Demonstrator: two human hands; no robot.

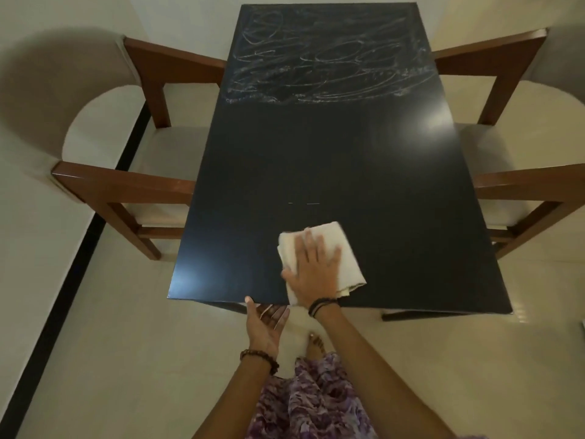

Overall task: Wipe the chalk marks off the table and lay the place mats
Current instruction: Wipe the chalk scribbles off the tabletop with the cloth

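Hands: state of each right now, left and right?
Left hand: open, palm up at the near table edge, holding nothing.
Right hand: open, fingers flat, pressing the cloth onto the table.

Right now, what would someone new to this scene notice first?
Probably the white chalk scribbles across the far end of the black table, whose near part looks almost wiped. Next, the right hand pressing flat on a folded cream cloth near the front edge, with the left hand open below that edge.
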